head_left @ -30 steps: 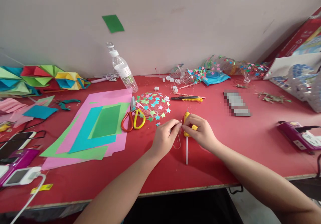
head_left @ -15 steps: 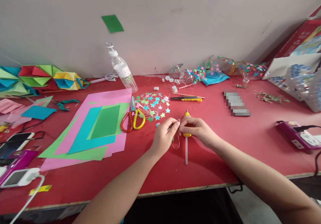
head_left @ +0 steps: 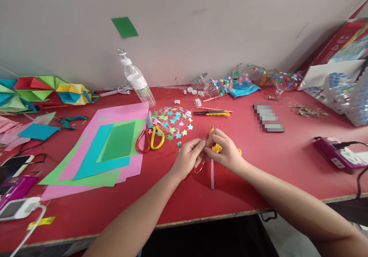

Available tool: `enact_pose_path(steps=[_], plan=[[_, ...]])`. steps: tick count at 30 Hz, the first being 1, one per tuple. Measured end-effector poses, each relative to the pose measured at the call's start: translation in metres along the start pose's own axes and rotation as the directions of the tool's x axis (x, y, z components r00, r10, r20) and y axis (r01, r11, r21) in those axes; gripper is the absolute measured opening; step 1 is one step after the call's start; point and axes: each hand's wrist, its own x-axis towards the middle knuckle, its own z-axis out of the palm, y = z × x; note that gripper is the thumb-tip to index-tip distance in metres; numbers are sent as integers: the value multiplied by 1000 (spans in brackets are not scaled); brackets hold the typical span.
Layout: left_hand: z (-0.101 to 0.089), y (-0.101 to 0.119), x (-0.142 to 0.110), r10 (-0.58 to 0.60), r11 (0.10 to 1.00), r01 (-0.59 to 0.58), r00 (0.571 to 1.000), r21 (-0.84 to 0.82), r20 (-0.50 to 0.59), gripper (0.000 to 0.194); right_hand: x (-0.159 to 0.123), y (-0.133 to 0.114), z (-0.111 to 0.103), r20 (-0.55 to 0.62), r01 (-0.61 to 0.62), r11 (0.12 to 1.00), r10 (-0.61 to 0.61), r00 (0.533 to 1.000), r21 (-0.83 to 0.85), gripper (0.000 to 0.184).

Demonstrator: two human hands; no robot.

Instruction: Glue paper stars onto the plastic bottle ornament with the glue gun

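Note:
My left hand (head_left: 189,155) and my right hand (head_left: 225,149) meet above the red table, fingertips pinched together on a thin wire (head_left: 196,170), which looks like fine string lights. A loop of it hangs below the left fingers; the piece between the fingertips is too small to make out. Under my right hand lies a yellow glue gun (head_left: 217,148), partly covered, with a clear glue stick (head_left: 212,176) pointing toward me. Just beyond my left hand rests a clear plastic ball shape covered in star stickers (head_left: 172,121). Scissors (head_left: 150,136) with red and yellow handles lie beside it.
Coloured paper sheets (head_left: 120,140) are stacked at left, a plastic bottle (head_left: 139,81) behind them. A utility knife (head_left: 212,113) lies ahead. Power strips (head_left: 339,153) with cords sit at right and left. More star-covered plastic pieces (head_left: 224,85) line the wall.
My right hand has turned slightly, its fingers more bent and raised near the left fingertips. Both hands stay together on the wire. The view has shifted a little to the right.

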Motion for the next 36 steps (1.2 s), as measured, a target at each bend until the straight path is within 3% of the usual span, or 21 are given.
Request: enact_pose_path(steps=[4,6,9,13,15,22,27,32,36], plan=[[-4,1,2,-57,990,67,995,-122,86,31,3,2,-1,26,-229,959,228,973,166,18],[-7,2,3,-79,981,100,988,-168,129,31,4,3,-2,94,-316,911,301,949,266,26],[-11,3,4,-102,966,137,982,-219,161,30,5,3,-3,178,-320,879,272,946,353,25],[-15,4,3,-140,926,221,954,-305,266,31,3,1,-3,144,-215,879,169,975,425,22],[-15,4,2,-157,899,268,936,-347,316,31,2,1,-3,168,-229,854,169,971,466,23],[-13,4,4,-122,904,215,958,-369,260,34,5,-1,-4,285,-387,623,262,922,679,27],[-15,3,5,-123,946,183,966,-266,228,28,6,-2,-3,223,-423,636,372,901,646,29],[-20,8,6,-118,978,161,949,-130,291,29,5,0,0,220,-430,618,388,895,658,29],[-18,9,5,-67,989,101,956,-104,287,33,6,2,-2,114,-428,694,451,885,580,29]])
